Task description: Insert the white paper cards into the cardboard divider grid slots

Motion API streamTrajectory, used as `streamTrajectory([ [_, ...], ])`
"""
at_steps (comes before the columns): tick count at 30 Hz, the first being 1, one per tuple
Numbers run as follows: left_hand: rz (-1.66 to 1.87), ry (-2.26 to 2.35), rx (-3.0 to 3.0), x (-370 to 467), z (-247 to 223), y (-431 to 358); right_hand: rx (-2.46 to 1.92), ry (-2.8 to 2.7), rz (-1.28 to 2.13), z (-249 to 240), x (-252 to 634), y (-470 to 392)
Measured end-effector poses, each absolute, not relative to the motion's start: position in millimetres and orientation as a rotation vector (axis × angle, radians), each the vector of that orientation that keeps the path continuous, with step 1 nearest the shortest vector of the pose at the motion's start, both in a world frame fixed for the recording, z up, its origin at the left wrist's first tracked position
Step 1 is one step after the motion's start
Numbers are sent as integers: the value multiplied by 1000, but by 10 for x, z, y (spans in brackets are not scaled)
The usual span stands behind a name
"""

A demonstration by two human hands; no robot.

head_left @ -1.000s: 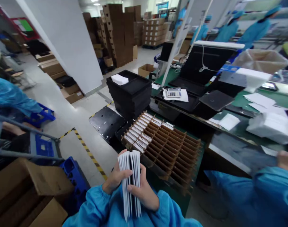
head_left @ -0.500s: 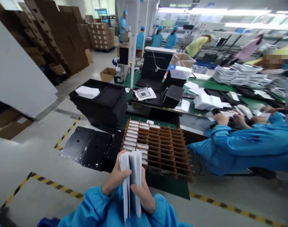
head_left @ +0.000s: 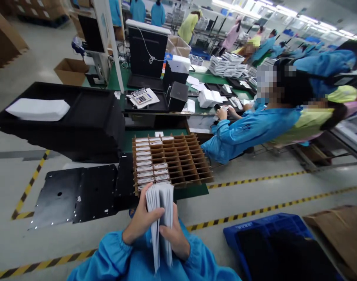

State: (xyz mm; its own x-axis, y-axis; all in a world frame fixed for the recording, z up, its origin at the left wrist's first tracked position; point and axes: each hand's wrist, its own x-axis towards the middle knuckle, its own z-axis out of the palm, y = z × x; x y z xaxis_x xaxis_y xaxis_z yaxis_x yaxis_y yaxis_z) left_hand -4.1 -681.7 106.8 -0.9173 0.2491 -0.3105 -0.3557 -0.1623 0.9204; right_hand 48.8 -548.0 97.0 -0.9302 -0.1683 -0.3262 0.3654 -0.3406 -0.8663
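Note:
Upright in front of my chest is a stack of thin white sheets, parted at the top into two bundles. My left hand [head_left: 145,218] is closed around the left bundle [head_left: 154,207], thumb across its near face. The right bundle [head_left: 167,207] is held by my right hand [head_left: 176,234], with its thumb near the gap. Just beyond the bundles lies a brown cardboard divider grid [head_left: 181,160]. White packets [head_left: 143,158] fill its left column and part of the column beside it; the other visible slots look unfilled.
A black tray stack [head_left: 93,128] bearing white sheets [head_left: 39,109] stands left, with flat black panels [head_left: 93,193] below it. Beyond the grid, a green bench [head_left: 125,78] holds a calculator [head_left: 141,97]. A co-worker in blue [head_left: 249,128] sits right; a blue pallet [head_left: 269,226] is lower right.
The view has swung to the right, so the grid and bench appear further left and the blue pallet has come into view. Both hands keep their hold on the bundles.

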Motion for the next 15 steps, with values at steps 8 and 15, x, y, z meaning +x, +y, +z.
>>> streamTrajectory([
  [8,2291,1563,-259,-19,864,-6377,116,1483,-2378,805,414,-4957],
  [15,2441,1125,-622,-147,1004,-5486,130,1578,-2298,744,166,-3877],
])
